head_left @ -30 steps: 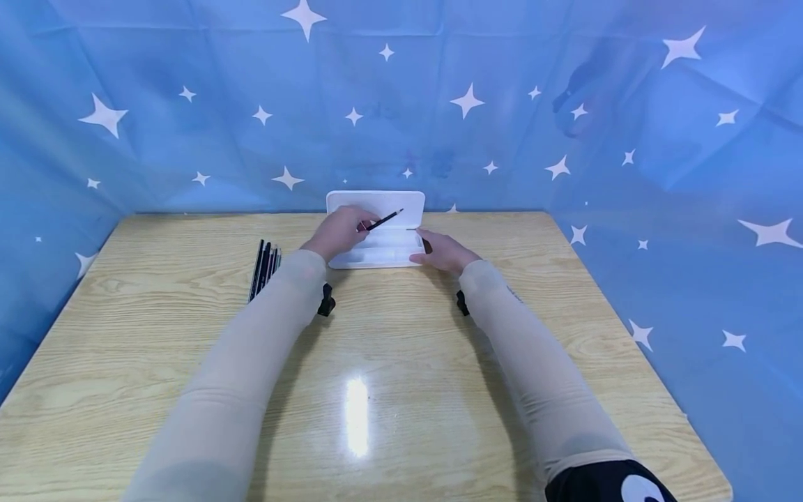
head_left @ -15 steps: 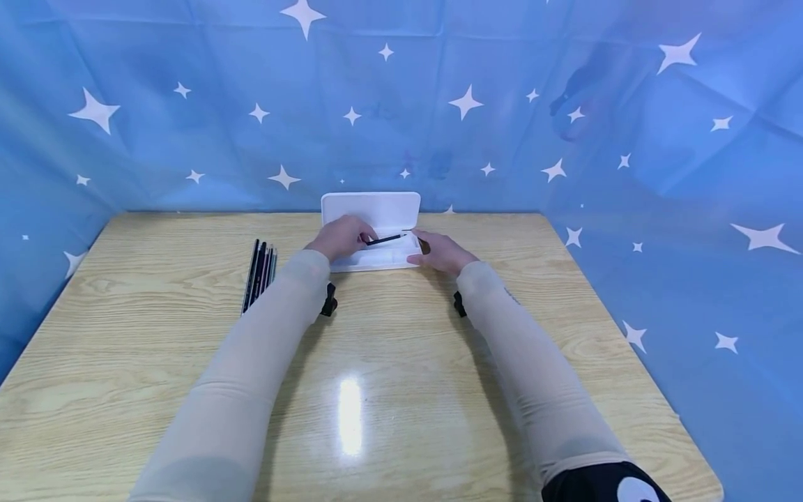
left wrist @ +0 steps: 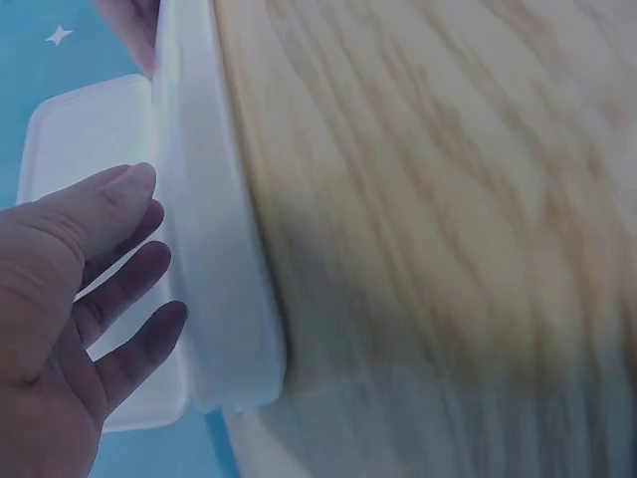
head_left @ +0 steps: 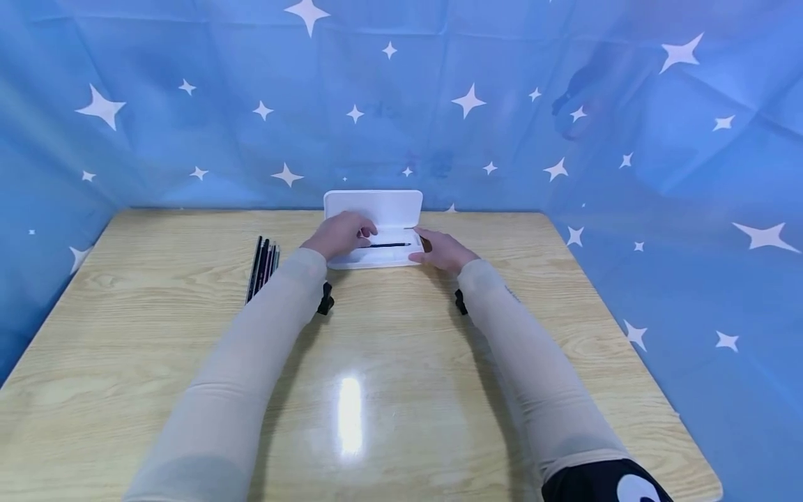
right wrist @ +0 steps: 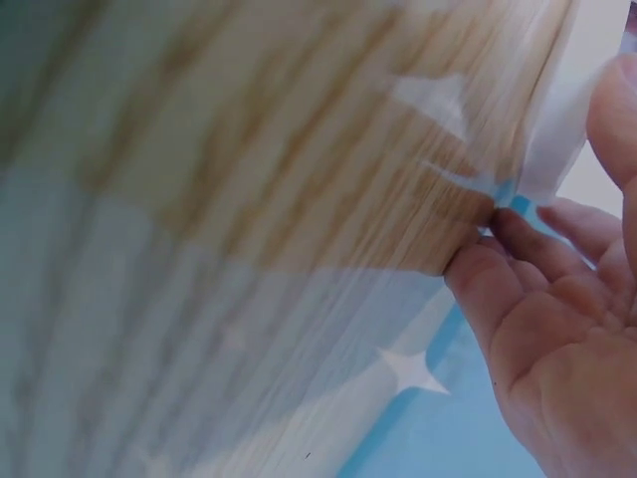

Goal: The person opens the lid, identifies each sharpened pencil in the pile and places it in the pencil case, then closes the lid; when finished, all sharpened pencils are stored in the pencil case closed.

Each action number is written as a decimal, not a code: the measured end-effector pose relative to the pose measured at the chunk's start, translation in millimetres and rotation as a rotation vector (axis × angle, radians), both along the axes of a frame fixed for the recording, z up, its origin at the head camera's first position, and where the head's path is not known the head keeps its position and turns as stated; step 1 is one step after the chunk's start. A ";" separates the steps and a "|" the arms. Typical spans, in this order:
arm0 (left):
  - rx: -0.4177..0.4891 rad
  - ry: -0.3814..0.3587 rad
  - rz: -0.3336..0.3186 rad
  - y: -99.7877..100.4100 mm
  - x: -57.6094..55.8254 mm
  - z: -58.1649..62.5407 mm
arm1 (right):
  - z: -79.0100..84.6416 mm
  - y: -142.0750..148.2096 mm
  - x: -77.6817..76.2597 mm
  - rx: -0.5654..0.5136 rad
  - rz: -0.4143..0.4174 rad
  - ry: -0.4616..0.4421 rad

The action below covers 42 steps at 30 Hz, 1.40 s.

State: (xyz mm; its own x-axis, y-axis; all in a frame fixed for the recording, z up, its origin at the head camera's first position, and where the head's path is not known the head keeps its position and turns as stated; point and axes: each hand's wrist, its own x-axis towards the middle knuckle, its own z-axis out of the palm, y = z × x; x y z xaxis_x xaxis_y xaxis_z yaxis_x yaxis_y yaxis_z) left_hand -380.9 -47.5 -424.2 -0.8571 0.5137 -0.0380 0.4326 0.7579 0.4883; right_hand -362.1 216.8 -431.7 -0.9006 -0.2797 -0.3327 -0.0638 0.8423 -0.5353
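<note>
A white pencil case [head_left: 376, 259] stands at the far edge of the table, its lid [head_left: 376, 206] raised. Inside lies a dark pencil [head_left: 392, 245], its tip towards the right. My left hand [head_left: 343, 232] hovers over the case's left part with nothing seen between its fingers. In the left wrist view the left hand [left wrist: 70, 289] has its fingers apart and bent a little, beside the white case wall [left wrist: 214, 249]. My right hand [head_left: 444, 252] holds the case's right end, thumb in front and fingers towards the back. The right wrist view shows that hand [right wrist: 557, 329] around the corner.
Several dark pencils [head_left: 263, 265] lie side by side on the wooden table [head_left: 401, 376], left of the case and partly behind my left sleeve [head_left: 251, 362]. A blue curtain with white stars [head_left: 376, 84] hangs behind the table's far edge.
The pencil has gone from tilted in my left hand down to lying flat in the case, and the left hand has let it go. My right hand stays at the case's right end.
</note>
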 end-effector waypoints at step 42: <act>0.397 -0.174 0.290 -142.0 52.8 9.5 | 1.8 1.4 5.6 -0.012 0.053 0.016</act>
State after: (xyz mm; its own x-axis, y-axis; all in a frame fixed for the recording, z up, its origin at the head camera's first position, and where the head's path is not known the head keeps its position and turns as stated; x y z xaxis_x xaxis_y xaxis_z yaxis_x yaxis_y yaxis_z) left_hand -328.1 -189.5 -414.7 -0.9647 0.2599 -0.0430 0.1194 0.5767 0.8082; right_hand -356.6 218.1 -430.0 -0.8895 -0.3310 -0.3149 -0.1168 0.8311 -0.5438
